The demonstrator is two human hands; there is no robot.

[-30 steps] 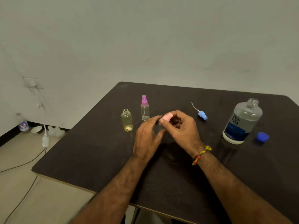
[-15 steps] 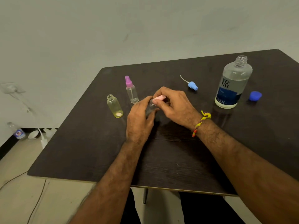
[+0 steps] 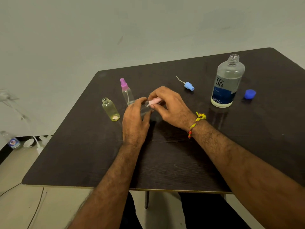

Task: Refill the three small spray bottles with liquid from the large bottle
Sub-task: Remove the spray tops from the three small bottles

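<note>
Left hand (image 3: 135, 119) still grips a small clear spray bottle (image 3: 145, 108) mid-counter; right hand (image 3: 170, 106) keeps twisting its pink spray cap (image 3: 154, 101), likely unscrewing before refilling.

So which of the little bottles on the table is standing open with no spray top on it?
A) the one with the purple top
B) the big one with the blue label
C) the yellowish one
C: the yellowish bottle stands with a bare open neck, while the clear small bottle beside it wears its purple sprayer, and the labelled bottle is the large one, not a little one.
</note>
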